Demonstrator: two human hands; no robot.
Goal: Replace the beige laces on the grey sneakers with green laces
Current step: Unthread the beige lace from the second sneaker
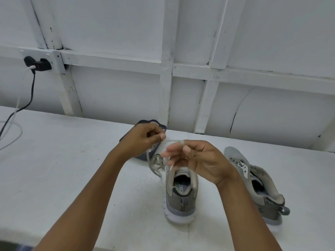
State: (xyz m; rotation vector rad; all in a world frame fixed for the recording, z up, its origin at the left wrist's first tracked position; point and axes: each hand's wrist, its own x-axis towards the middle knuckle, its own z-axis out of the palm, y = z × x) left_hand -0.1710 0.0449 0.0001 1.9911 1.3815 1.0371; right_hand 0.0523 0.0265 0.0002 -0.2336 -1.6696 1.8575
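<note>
A grey sneaker (181, 194) stands upright in the middle of the white table, heel toward me. Its beige lace (154, 163) hangs loose over the front in loops. My left hand (143, 138) pinches one part of that lace above the toe. My right hand (197, 160) pinches another part just above the shoe's opening, and a short stretch of lace runs taut between the two hands. The second grey sneaker (257, 183) lies tilted on its side to the right, without a visible lace. No green laces show.
A dark flat packet (143, 156) lies behind the middle sneaker, mostly hidden by my left hand. At far left a black plug (37, 64) sits in a wall socket, its cables (10, 124) trailing onto the table (63, 169). A white panelled wall stands behind.
</note>
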